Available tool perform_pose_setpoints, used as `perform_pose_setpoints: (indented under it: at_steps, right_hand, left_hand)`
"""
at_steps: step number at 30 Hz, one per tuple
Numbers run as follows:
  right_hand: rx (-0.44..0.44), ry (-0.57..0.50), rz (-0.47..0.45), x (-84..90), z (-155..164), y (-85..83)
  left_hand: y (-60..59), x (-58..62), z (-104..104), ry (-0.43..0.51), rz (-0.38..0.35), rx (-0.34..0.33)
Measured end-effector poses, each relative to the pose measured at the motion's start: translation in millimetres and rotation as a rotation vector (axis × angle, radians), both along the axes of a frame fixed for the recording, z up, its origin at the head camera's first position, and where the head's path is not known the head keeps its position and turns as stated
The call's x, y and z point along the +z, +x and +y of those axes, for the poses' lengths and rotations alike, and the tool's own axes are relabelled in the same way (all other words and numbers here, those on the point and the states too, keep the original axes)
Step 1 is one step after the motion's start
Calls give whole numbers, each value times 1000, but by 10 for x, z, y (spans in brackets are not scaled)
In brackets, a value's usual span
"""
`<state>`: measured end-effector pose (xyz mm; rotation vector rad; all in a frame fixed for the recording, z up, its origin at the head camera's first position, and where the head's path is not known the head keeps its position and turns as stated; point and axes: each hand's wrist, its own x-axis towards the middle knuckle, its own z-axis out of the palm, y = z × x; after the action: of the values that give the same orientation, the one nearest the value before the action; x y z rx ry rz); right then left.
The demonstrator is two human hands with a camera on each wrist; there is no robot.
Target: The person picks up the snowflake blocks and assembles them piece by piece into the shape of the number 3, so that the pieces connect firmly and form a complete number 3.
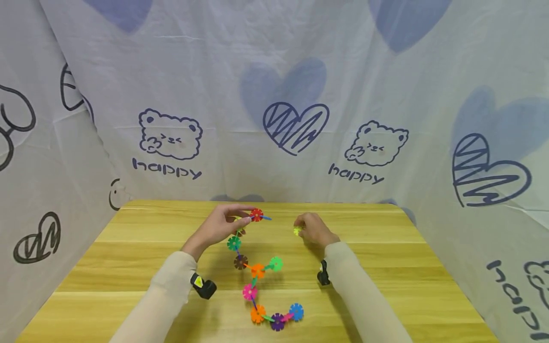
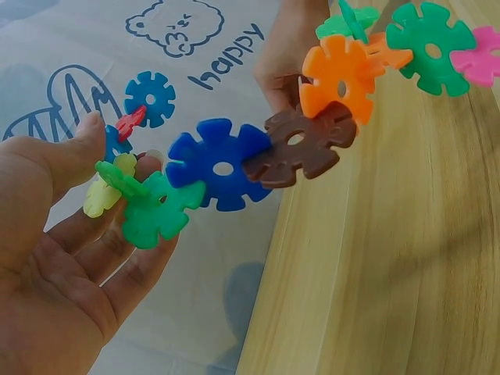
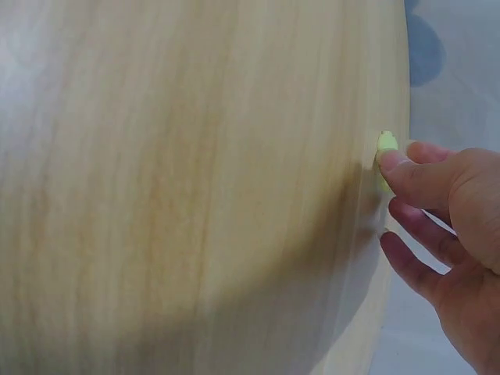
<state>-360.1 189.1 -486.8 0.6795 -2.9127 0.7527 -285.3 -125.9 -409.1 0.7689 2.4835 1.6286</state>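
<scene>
A chain of notched plastic snowflake discs [image 1: 241, 262] in several colours curves from my left hand [image 1: 220, 223] toward the table's front. The left hand pinches it near its far end, around the red disc [image 1: 256, 215] and a yellow disc [image 2: 100, 195]. In the left wrist view, green, dark blue [image 2: 223, 166], brown [image 2: 301, 144] and orange discs run away from the fingers. To the right, apart from the chain, my right hand [image 1: 316, 229] pinches a single yellow snowflake disc [image 3: 386, 142] between thumb and finger. Its other fingers are loosely bent.
A wooden table [image 1: 128, 267] lies under both hands. Behind it hangs a white cloth [image 1: 240, 176] printed with hearts and bears, which also covers both sides. A black wrist camera [image 1: 205, 287] is strapped on the left sleeve, another [image 1: 323, 273] on the right.
</scene>
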Motion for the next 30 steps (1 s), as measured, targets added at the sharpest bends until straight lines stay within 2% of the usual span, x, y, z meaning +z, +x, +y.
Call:
perform_pose_setpoints:
  at_steps: [6, 17, 24, 30]
  right_hand:
    - [1, 4, 2, 14, 19, 13]
    - [-11, -64, -40, 15, 84, 16]
    - [6, -69, -27, 33, 93, 29]
    - [11, -66, -33, 53, 103, 44]
  left_hand:
    - [0, 4, 4, -4, -4, 2]
    - [-12, -9, 0, -10, -1, 2]
    - [-13, -5, 10, -33, 18, 24]
    - [-5, 10, 22, -34, 0, 36]
